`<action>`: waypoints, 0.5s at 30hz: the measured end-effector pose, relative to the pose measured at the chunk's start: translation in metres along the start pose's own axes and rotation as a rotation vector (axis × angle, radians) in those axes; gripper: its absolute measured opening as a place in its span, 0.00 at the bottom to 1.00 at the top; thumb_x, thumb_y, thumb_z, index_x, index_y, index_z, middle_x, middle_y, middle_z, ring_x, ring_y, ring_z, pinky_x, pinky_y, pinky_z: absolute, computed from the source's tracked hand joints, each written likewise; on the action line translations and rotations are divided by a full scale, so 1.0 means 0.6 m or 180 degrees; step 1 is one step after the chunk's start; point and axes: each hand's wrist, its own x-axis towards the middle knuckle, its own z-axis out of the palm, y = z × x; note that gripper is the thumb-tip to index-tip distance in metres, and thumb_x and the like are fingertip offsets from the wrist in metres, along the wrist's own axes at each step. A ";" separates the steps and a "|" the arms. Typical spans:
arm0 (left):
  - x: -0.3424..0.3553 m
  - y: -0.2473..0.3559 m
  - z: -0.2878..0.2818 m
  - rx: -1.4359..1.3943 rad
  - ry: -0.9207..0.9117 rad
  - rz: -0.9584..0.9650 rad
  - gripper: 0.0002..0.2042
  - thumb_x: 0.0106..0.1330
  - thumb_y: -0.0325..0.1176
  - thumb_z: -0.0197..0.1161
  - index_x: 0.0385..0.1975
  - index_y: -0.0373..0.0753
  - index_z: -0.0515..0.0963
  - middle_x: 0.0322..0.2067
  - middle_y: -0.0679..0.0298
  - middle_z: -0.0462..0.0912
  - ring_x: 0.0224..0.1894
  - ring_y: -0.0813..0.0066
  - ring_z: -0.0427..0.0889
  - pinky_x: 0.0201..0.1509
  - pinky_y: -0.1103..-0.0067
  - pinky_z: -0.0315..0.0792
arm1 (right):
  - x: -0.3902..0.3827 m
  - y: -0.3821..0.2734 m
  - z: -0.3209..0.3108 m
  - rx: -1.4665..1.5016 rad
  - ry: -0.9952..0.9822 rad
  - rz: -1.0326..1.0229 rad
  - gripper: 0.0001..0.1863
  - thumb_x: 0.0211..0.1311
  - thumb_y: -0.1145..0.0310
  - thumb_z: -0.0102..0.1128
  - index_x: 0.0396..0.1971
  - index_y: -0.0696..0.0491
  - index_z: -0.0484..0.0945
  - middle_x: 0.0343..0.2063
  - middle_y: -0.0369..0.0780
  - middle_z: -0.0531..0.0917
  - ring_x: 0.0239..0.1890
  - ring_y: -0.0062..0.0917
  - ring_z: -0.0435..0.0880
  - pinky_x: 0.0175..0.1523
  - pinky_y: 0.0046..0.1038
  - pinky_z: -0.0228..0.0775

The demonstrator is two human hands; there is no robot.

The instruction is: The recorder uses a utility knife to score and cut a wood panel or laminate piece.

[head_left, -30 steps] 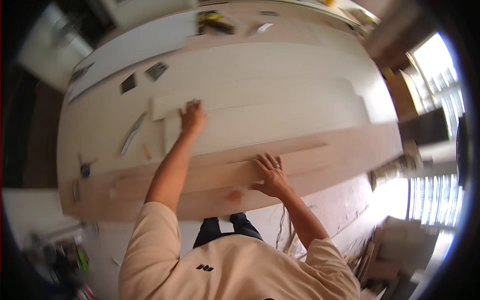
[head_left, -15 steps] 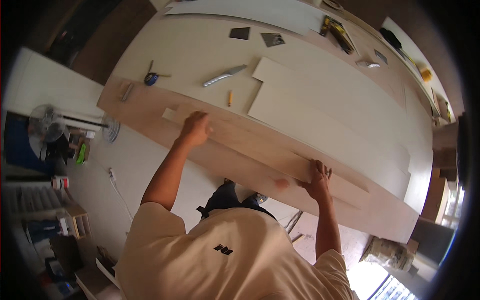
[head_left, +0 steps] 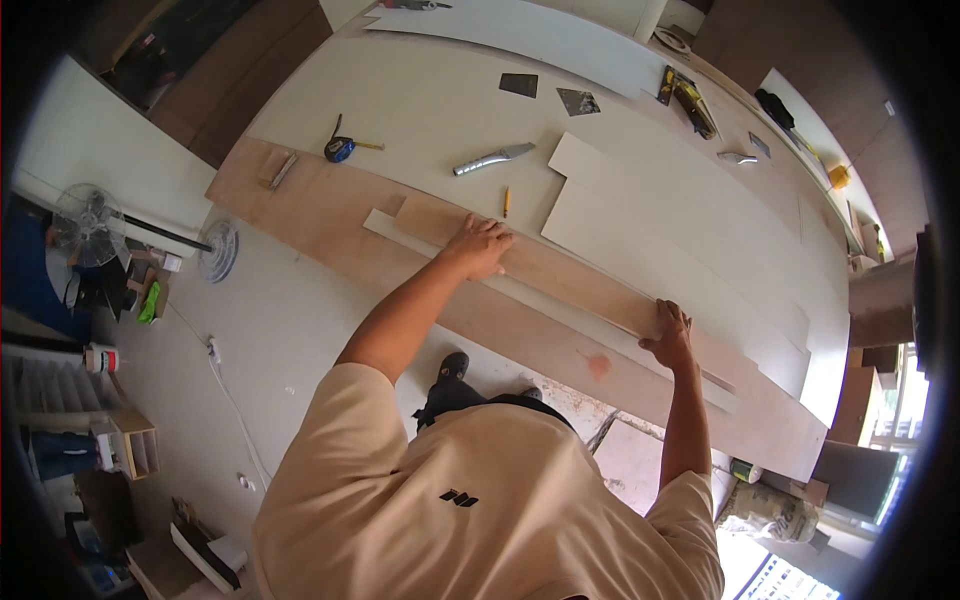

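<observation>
A long tan wooden strip (head_left: 580, 285) lies along the near side of the workbench, partly over a narrower pale strip (head_left: 384, 226). My left hand (head_left: 480, 248) rests on the wooden strip toward its left end, fingers spread and lying flat. Farther right, my right hand (head_left: 672, 338) grips the same strip across its width, with fingers at the far edge and the thumb on the near side. Just beyond my left hand lie a yellow pencil (head_left: 507, 202) and a silver utility knife (head_left: 493, 159).
A blue tape measure (head_left: 340, 149) sits at the bench's left. Cut white sheets (head_left: 620, 215) cover the middle right. Toward the far side are dark scraper plates (head_left: 518, 84) and a yellow-black tool (head_left: 692, 108). A fan (head_left: 93, 225) stands off the bench's left end.
My left hand has come down from a raised, loosely curled pose onto the wooden strip and now lies flat. The right hand stays on the strip. The whole view has shifted slightly.
</observation>
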 end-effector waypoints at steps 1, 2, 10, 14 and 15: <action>0.001 -0.004 0.013 0.0161 0.0548 0.0059 0.32 0.61 0.41 0.67 0.66 0.43 0.65 0.68 0.59 0.62 0.72 0.59 0.56 0.73 0.50 0.47 | 0.005 -0.005 0.004 0.0054 0.0007 0.0004 0.52 0.35 0.69 0.81 0.66 0.53 0.64 0.65 0.46 0.67 0.70 0.43 0.60 0.72 0.53 0.46; -0.001 -0.006 0.021 0.0311 0.1095 0.0125 0.30 0.61 0.40 0.67 0.63 0.42 0.68 0.66 0.60 0.65 0.70 0.58 0.60 0.71 0.50 0.50 | 0.009 -0.002 0.013 0.0105 0.0013 0.0017 0.52 0.35 0.69 0.81 0.66 0.53 0.64 0.65 0.46 0.67 0.70 0.43 0.60 0.72 0.52 0.47; -0.075 -0.274 0.129 -0.0557 0.2139 -0.1693 0.28 0.61 0.38 0.65 0.59 0.31 0.69 0.60 0.44 0.70 0.67 0.45 0.64 0.70 0.55 0.56 | -0.030 -0.038 0.068 0.0304 0.1146 0.0207 0.40 0.49 0.69 0.73 0.65 0.54 0.66 0.64 0.49 0.69 0.67 0.45 0.63 0.70 0.44 0.55; -0.065 -0.378 0.099 -0.0900 0.1693 -0.2145 0.30 0.64 0.46 0.62 0.59 0.27 0.70 0.58 0.41 0.72 0.63 0.45 0.69 0.68 0.62 0.63 | -0.078 -0.159 0.128 0.0472 0.0431 0.0082 0.40 0.57 0.54 0.68 0.66 0.54 0.64 0.69 0.49 0.62 0.69 0.47 0.61 0.71 0.44 0.56; -0.062 -0.394 0.087 -0.1261 0.1452 -0.2151 0.29 0.64 0.46 0.64 0.56 0.27 0.72 0.56 0.41 0.74 0.61 0.45 0.71 0.67 0.62 0.64 | -0.084 -0.176 0.147 0.0354 0.0337 0.0312 0.42 0.58 0.51 0.67 0.68 0.53 0.62 0.72 0.47 0.53 0.71 0.46 0.59 0.72 0.43 0.56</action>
